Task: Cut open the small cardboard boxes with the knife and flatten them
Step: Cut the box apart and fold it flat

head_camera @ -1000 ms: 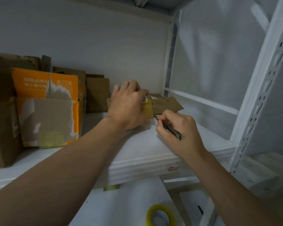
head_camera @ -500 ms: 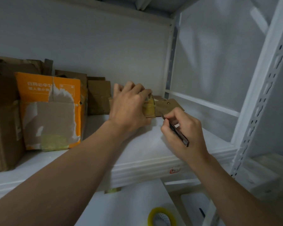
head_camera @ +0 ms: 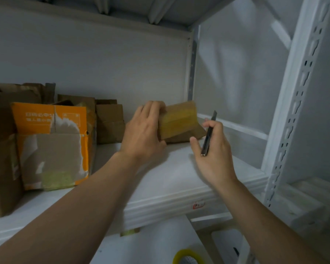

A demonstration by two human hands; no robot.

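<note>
The left hand [head_camera: 143,134] holds the small box [head_camera: 176,121] up. The right hand [head_camera: 211,149] holds the knife [head_camera: 209,134] beside it. Next, I think, the yellow tape needs cutting.

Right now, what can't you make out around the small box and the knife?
Head view:
- small box: left end hidden behind the left hand.
- knife in the right hand: motion-blurred, blade not readable.
- yellow tape roll: cut off by the bottom edge.
</note>
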